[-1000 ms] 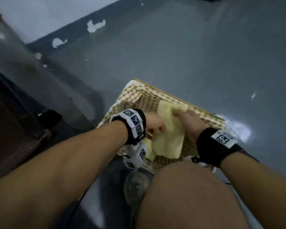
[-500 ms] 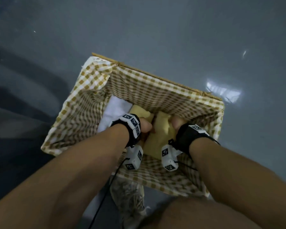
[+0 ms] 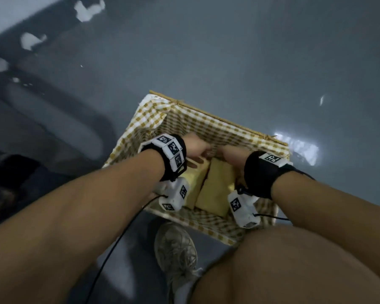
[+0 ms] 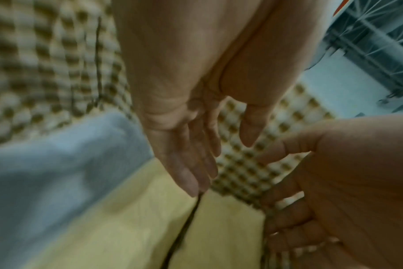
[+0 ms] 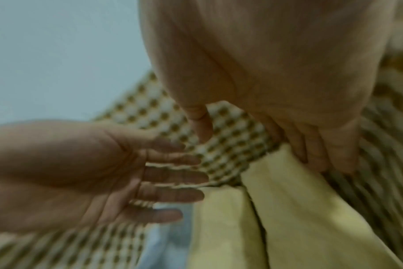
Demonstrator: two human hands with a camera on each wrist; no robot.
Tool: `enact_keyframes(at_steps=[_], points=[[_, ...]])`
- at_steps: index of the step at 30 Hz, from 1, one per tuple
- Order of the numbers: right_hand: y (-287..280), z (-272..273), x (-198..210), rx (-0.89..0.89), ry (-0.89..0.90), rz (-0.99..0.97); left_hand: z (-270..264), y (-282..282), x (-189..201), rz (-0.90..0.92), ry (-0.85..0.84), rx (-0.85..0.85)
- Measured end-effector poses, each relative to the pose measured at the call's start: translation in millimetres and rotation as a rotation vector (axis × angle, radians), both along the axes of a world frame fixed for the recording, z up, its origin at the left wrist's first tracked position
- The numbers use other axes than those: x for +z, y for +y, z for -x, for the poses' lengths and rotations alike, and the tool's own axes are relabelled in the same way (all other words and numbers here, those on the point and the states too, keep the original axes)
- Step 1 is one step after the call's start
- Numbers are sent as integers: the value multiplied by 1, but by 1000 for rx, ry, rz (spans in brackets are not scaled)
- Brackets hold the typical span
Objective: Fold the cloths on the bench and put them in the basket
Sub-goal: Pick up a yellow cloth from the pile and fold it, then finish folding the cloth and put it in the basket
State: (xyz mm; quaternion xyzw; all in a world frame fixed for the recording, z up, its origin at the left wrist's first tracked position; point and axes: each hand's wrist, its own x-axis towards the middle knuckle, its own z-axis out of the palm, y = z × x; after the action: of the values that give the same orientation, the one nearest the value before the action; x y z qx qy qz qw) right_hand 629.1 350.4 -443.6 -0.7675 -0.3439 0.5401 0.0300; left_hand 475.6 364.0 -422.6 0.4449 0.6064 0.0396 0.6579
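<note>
Grey floor (image 3: 250, 51) – smooth, glossy, catches glare; white scuffs far left.

Basket (image 3: 217, 119) – rectangular, stiff woven rim, lined with loose yellow-and-white gingham cloth that drapes over the edges; sits on the floor in front of the person's knee and a worn mesh shoe (image 3: 176, 244).

Inside: 2 yellow folded cloths (image 3: 215, 189) side by side, touching along a dark seam, flat rectangular packs. In the left wrist view a pale blue-white cloth (image 4: 46, 172) lies just beside them on the left. The yellow ones look soft, light, limp, slightly fuzzy – likely to sag or unfold if pinched at 1 corner, so best taken flat under the fold with both palms or gripped along the thick folded edge. Not fragile, not slippery.

Left hand (image 3: 195, 150) – fingers straight and loose, holding nothing, hovering above the far end of the left yellow cloth.

Right hand (image 3: 233, 154) – fingers relaxed, pointing down at the far edge of the right yellow cloth by the liner wall; touching or just off it, cannot tell. No grip visible.

Judgement: this cloth is placed; bench not in view, so remaining cloths unknown.
</note>
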Motion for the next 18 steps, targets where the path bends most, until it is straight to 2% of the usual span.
enact_keyframes(at_steps=[3,5,10,14,18], points=[[-2,40,61,177,52,9,31,-6,63,-141,3,-45],[-3,71,100,277,161,-45,60,-17,102,-291,35,-59],[-7,166,188,617,270,-222,165,-61,185,-505,144,80],[-30,256,233,864,311,-248,266,-115,230,-595,202,246],[-73,353,255,970,405,-288,350,-188,243,-631,351,397]])
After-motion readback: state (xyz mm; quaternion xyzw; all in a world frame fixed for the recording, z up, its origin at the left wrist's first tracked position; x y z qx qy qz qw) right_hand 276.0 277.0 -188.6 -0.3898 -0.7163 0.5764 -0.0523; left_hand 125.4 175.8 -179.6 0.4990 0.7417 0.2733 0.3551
